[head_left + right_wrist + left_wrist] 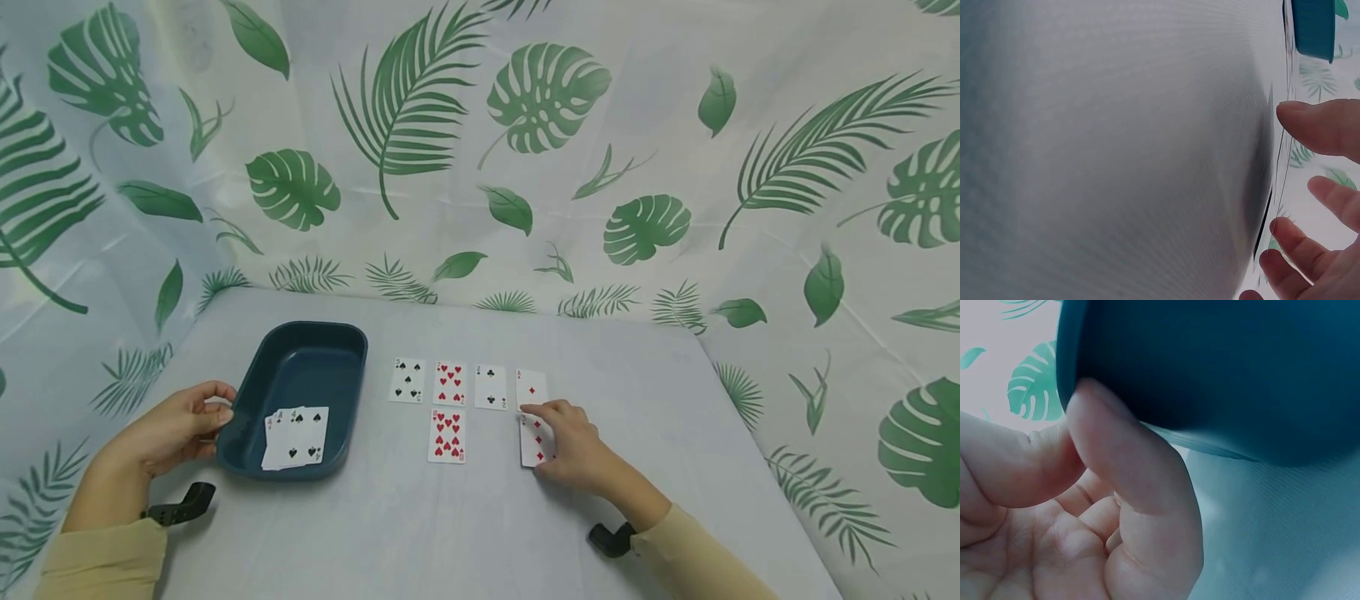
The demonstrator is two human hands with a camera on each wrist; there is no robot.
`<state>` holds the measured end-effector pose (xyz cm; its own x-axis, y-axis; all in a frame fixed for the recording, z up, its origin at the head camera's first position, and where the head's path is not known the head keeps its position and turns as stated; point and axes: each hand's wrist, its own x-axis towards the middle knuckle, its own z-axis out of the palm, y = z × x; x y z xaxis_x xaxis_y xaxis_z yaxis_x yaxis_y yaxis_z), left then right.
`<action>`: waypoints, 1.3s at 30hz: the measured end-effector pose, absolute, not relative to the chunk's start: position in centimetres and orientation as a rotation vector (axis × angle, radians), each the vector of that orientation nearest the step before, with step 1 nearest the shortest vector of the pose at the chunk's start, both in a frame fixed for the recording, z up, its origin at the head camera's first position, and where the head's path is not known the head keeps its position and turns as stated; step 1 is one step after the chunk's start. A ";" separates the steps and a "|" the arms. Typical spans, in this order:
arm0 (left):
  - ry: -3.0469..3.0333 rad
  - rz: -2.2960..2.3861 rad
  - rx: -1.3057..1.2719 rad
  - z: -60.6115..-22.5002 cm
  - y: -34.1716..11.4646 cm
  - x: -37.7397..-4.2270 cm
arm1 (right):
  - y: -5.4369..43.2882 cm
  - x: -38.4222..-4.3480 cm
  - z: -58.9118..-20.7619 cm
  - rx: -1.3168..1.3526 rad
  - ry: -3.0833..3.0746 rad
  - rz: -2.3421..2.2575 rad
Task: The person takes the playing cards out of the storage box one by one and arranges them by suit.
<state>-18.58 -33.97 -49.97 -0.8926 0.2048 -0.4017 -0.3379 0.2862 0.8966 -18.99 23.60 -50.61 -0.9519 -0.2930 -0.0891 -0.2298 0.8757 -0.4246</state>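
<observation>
At the left, my left hand (176,425) pinches the rim of a dark blue tray (356,367) between thumb and fingers; the left wrist view shows the fingertips at that tray's edge (1210,447). Inside the tray lie overlapping playing cards, a four of spades (309,437) on top. My right hand (577,446) holds a three of diamonds (531,442) by its edges, thumb at the lower edge and fingers at the upper. Part of this card is hidden by the hand. Directly above it lies an ace of diamonds (532,383).
Beside the ace, the upper row has a two of clubs (491,388), a seven of hearts (450,385) and a five of spades (407,381). A ten of hearts (447,437) lies below the seven. Leaf-printed sheets (480,208) enclose the white table (465,533).
</observation>
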 end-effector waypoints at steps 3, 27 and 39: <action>2.129 1.632 -0.126 -49.8 -33.8 -18.6 | 23.6 -18.9 -50.7 -0.381 2.896 -0.621; 2.147 1.636 -0.107 -49.9 -33.9 -18.5 | 22.2 -19.3 -50.2 -0.420 2.929 -0.635; 2.142 1.638 -0.106 -49.9 -34.0 -18.5 | 19.1 -19.9 -49.8 -0.503 2.925 -0.663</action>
<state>-18.51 -33.99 -49.89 -0.9007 0.2007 -0.3853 -0.3192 0.2958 0.9003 -19.87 19.13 -49.83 -0.9404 -0.3392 -0.0242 -0.2956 0.8507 -0.4346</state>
